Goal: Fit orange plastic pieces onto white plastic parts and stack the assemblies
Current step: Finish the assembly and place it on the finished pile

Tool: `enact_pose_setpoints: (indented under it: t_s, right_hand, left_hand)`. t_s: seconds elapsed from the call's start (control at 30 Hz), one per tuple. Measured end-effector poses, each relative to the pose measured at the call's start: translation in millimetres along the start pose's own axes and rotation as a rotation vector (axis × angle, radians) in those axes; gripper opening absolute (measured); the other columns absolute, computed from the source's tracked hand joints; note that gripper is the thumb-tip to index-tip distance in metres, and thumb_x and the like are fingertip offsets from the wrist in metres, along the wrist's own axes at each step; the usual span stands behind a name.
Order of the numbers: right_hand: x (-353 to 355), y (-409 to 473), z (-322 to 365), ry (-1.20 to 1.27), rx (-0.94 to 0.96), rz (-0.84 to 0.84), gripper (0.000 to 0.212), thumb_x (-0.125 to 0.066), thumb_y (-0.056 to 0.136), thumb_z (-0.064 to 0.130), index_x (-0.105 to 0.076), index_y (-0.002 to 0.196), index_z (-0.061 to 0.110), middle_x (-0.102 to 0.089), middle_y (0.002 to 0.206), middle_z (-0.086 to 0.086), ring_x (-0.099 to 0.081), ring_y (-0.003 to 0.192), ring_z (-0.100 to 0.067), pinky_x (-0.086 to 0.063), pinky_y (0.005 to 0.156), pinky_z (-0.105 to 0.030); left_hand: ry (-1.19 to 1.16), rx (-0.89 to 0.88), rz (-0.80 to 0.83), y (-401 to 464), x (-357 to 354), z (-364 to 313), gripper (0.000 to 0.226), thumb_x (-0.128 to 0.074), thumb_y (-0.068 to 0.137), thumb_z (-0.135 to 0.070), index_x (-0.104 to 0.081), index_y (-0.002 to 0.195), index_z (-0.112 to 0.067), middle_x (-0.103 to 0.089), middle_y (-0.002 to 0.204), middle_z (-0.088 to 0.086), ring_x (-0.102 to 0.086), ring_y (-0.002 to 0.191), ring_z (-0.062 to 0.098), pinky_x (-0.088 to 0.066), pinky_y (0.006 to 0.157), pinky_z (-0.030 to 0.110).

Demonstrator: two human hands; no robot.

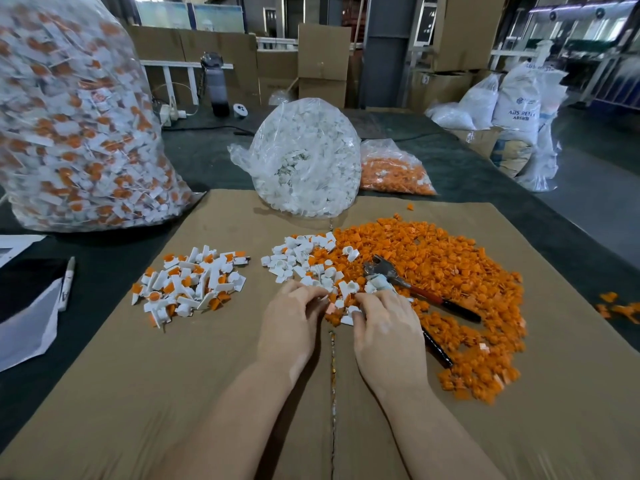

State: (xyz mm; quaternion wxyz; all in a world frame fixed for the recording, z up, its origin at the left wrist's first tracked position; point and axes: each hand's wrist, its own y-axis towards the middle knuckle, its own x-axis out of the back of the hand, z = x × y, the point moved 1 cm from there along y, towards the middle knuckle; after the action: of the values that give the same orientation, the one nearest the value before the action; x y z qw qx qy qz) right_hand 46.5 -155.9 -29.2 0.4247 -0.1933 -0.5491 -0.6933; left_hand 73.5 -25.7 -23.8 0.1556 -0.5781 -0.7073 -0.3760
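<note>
Two hands work close together: the left hand (289,320) pinches an orange piece (330,308), the right hand (384,327) grips a white part (353,310); assemblies (188,284) lie left of them.

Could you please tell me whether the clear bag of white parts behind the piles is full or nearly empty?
Full: the clear plastic bag of white plastic parts bulges round, packed nearly to its top.

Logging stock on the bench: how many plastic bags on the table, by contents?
Bag of finished orange-and-white assemblies: 1
Bag of white parts: 1
Bag of orange pieces: 1
Total: 3
</note>
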Motion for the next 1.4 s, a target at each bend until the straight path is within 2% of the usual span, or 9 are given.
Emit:
enact_pose_setpoints:
  t_s: [0.23,0.37,0.5,0.63,0.73,0.87,1.07,1.27,1.4]
  right_hand:
    - [5,0,4,0.098,0.155,-0.008,0.015,-0.069,0.075,0.0,-0.069,0.089,0.007,-0.062,0.086,-0.009,-0.059,0.08,-0.029,-0.051,0.069,-0.042]
    - [6,1,6,0.103,0.214,0.026,0.014,-0.075,0.075,0.012,-0.07,0.088,0.011,-0.061,0.083,-0.005,-0.058,0.075,-0.025,-0.049,0.064,-0.039]
    - [6,1,9,0.023,0.275,0.093,0.015,-0.081,0.07,0.018,-0.071,0.081,0.016,-0.06,0.078,-0.002,-0.058,0.07,-0.022,-0.046,0.06,-0.034]
    - [5,2,9,0.04,0.273,0.096,0.016,-0.08,0.07,0.008,-0.066,0.074,0.013,-0.061,0.074,-0.002,-0.059,0.069,-0.023,-0.049,0.06,-0.034]
    - [5,1,7,0.126,0.242,0.084,0.018,-0.075,0.072,0.0,-0.066,0.084,0.01,-0.063,0.077,-0.004,-0.06,0.071,-0.025,-0.052,0.063,-0.04]
    - [6,3,5,0.193,0.16,0.059,0.035,-0.07,0.075,-0.009,-0.068,0.106,0.005,-0.063,0.093,-0.009,-0.062,0.086,-0.025,-0.054,0.075,-0.041]
    - [11,3,1,0.344,0.021,0.03,0.013,-0.073,0.078,0.003,-0.067,0.086,0.01,-0.065,0.08,0.001,-0.062,0.076,-0.017,-0.053,0.069,-0.036]
    - [12,4,-3,0.569,-0.164,0.042,0.009,-0.068,0.083,0.005,-0.07,0.085,0.013,-0.063,0.073,0.017,-0.064,0.071,-0.005,-0.055,0.067,-0.031]
    - [11,4,-4,0.551,-0.17,0.071,0.004,-0.068,0.084,0.01,-0.069,0.084,0.013,-0.064,0.075,0.011,-0.062,0.075,-0.007,-0.052,0.069,-0.031]
  left_hand:
    - [-0.083,0.097,-0.069,0,6,2,0.018,-0.065,0.086,-0.013,-0.073,0.102,-0.016,-0.051,0.093,-0.004,-0.052,0.095,0.014,-0.035,0.078,0.015]
    - [-0.097,0.155,-0.057,1,7,4,0.018,-0.063,0.088,-0.018,-0.072,0.103,-0.019,-0.044,0.082,-0.011,-0.049,0.084,0.009,-0.031,0.068,0.016]
    - [-0.113,0.155,-0.046,1,6,5,0.016,-0.059,0.09,-0.018,-0.072,0.1,-0.02,-0.052,0.087,-0.013,-0.05,0.088,0.007,-0.031,0.071,0.015]
    - [-0.149,0.167,-0.011,-1,6,4,0.011,-0.062,0.088,-0.022,-0.071,0.094,-0.025,-0.06,0.091,-0.015,-0.052,0.091,0.003,-0.035,0.079,0.016]
    - [-0.188,0.191,0.01,-2,6,4,0.009,-0.063,0.087,-0.025,-0.071,0.09,-0.026,-0.065,0.091,-0.012,-0.055,0.089,0.005,-0.036,0.073,0.014]
    - [-0.205,0.217,0.031,-2,6,2,0.024,-0.066,0.085,-0.017,-0.067,0.108,-0.026,-0.065,0.098,-0.008,-0.054,0.088,0.005,-0.036,0.073,0.01]
    - [-0.397,0.277,0.068,-6,-7,-15,0.017,-0.067,0.084,-0.011,-0.068,0.097,-0.021,-0.064,0.083,-0.006,-0.059,0.079,0.008,-0.041,0.066,0.008]
    - [-0.451,0.258,0.082,-10,-7,-15,0.022,-0.063,0.085,-0.007,-0.056,0.078,-0.026,-0.064,0.075,0.004,-0.064,0.071,0.017,-0.051,0.069,0.028]
    - [-0.565,0.283,0.107,-12,-5,-15,0.016,-0.061,0.087,-0.003,-0.057,0.081,-0.017,-0.062,0.068,0.004,-0.062,0.06,0.006,-0.051,0.061,0.019]
